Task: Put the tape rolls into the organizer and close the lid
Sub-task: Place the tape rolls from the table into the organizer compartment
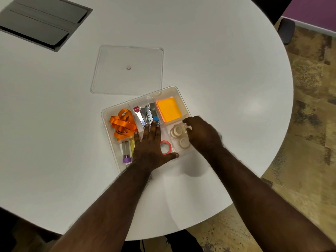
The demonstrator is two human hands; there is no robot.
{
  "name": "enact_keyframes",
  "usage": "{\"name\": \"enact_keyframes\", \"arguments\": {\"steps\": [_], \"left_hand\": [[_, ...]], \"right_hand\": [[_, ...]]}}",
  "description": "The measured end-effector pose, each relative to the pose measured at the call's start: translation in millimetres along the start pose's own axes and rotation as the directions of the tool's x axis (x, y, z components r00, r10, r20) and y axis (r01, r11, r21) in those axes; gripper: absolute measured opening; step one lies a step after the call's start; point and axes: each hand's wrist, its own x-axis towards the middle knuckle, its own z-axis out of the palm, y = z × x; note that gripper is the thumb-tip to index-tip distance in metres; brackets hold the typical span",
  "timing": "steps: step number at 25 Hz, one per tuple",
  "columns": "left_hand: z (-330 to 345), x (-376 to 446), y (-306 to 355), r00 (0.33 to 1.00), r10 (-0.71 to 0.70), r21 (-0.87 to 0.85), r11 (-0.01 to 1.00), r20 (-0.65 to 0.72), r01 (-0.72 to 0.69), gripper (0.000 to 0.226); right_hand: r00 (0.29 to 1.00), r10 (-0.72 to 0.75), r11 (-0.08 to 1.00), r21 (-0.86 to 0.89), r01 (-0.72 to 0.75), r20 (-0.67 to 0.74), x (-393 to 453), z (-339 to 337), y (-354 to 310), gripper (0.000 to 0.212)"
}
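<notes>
A clear plastic organizer [107, 115] with several compartments lies on the white table. Its near-right compartment holds cream tape rolls [179, 136], and a red tape roll [165, 147] lies in the compartment beside it. My left hand [150, 145] rests flat on the organizer with fingers spread, holding nothing. My right hand [201, 132] hovers over the cream rolls, its fingertips curled at one roll's edge; whether it grips that roll is unclear. The clear lid [127, 80] lies flat on the table just beyond the organizer.
Other compartments hold an orange ribbon [122, 125], staplers [145, 115], an orange pad [169, 109] and a purple-capped tube [126, 151]. A grey cable hatch [41, 20] is set in the table at far left. The table's round edge [283, 124] curves to the right.
</notes>
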Motion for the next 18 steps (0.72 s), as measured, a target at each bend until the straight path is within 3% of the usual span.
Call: {"name": "enact_keyframes", "arguments": {"steps": [4, 7, 14, 18], "left_hand": [[-1.0, -0.3, -0.2, 1.000, -0.002, 0.012, 1.000, -0.004, 0.002, 0.126], [-2.6, 0.7, -3.2, 1.000, 0.024, 0.002, 1.000, 0.017, -0.024, 0.127], [-8.1, 1.8, -18.8, 0.991, 0.088, 0.047, 0.995, 0.099, -0.093, 0.133], [-7.2, 2.2, -19.5, 0.991, 0.102, 0.050, 0.993, 0.091, -0.107, 0.132]], "right_hand": [[0.990, 0.131, 0.976, -0.185, -0.118, 0.060, -20.1, -1.7, 11.6, 0.025], [0.995, 0.097, 0.975, -0.198, -0.103, -0.039, -38.6, 2.4, 15.0, 0.022], [0.997, 0.018, 0.979, -0.199, -0.034, -0.081, -59.8, 24.6, 3.2, 0.023], [0.994, 0.112, 0.957, -0.270, -0.105, 0.010, -41.9, 22.3, -25.1, 0.021]]}}
